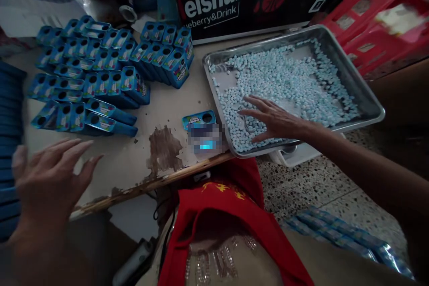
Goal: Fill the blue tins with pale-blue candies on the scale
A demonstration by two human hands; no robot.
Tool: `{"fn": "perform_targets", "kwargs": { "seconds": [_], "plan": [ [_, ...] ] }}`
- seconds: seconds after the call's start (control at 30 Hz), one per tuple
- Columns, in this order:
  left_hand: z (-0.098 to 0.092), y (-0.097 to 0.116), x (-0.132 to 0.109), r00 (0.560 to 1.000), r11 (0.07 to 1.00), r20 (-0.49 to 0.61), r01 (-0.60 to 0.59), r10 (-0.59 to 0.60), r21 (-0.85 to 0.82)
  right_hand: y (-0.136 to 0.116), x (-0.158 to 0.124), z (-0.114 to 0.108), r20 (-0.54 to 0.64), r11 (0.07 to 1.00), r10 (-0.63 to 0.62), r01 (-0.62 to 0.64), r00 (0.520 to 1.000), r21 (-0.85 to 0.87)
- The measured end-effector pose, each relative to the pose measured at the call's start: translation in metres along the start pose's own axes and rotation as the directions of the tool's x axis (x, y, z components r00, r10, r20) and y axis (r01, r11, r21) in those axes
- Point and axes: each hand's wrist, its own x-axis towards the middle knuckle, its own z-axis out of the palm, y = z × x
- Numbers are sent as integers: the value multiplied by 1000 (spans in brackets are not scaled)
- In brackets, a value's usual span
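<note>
My right hand (273,118) reaches over a metal tray (370,98) with its fingers spread. Small pale blue candies (284,76) cover much of the tray's bottom, and my fingertips hover over or touch them; I cannot tell which. My left hand (53,176) is at the left, fingers apart and holding nothing, near the front row of small blue candy boxes (100,87). Those boxes stand in rows, round holes showing in their tops. One separate blue box (199,118) stands between the rows and the tray.
A black carton (241,4) stands behind the tray, with a red plastic crate (368,31) at the right. Stacked blue pieces (10,143) line the left side. The table's wooden front edge (161,181) is worn. Blue packs (351,241) lie low at the right.
</note>
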Motion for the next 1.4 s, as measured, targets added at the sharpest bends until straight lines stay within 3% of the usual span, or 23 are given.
{"fn": "perform_targets", "kwargs": {
  "seconds": [0.1, 0.23, 0.33, 0.43, 0.6, 0.7, 0.77, 0.83, 0.9, 1.0, 1.1, 1.2, 1.3, 1.4],
  "plan": [
    [6, 7, -10, 985, 973, 10, -174, 175, 153, -8, 28, 11, 0, 983, -168, 168, 986, 68],
    [-6, 23, -29, 987, 969, 65, -157, 147, 193, -15, 44, 33, -62, 932, -325, 331, 944, 150],
    [0, 34, -44, 993, 981, 108, -64, 44, 186, -12, 40, 45, -116, 940, -307, 320, 945, 119],
    [19, 40, -53, 994, 995, 109, 17, -28, 102, -8, 38, 47, -86, 956, -285, 290, 955, 42],
    [46, 66, -40, 987, 996, 160, -14, 28, -88, -15, 40, 40, 26, 962, -271, 270, 962, 33],
    [64, 94, -27, 986, 980, 157, -31, 62, -197, -21, 39, 32, -5, 982, -161, 161, 987, 97],
    [82, 113, -21, 982, 957, 183, 10, 46, -289, -19, 38, 25, -77, 973, 42, -23, 996, 230],
    [105, 131, -19, 974, 915, 226, 75, 18, -396, -12, 38, 17, -131, 866, 280, -191, 951, 462],
    [129, 147, -18, 961, 855, 276, 133, 12, -502, -4, 40, 8, -127, 724, 419, -246, 899, 645],
    [158, 169, -12, 938, 776, 342, 179, 51, -605, 4, 44, -1, -52, 543, 455, -231, 889, 807],
    [166, 193, 10, 950, 745, 306, 157, 66, -649, -2, 50, -7, -58, 369, 457, -130, 887, 920],
    [163, 220, 44, 962, 767, 227, 27, 155, -641, -9, 63, -17, -229, 376, 489, 34, 842, 926],
    [166, 244, 74, 948, 773, 171, -106, 268, -625, -14, 82, -35, -420, 442, 536, 180, 732, 879],
    [183, 261, 83, 940, 771, 162, -139, 300, -621, -23, 97, -50, -534, 535, 554, 219, 638, 816]
  ]
}}
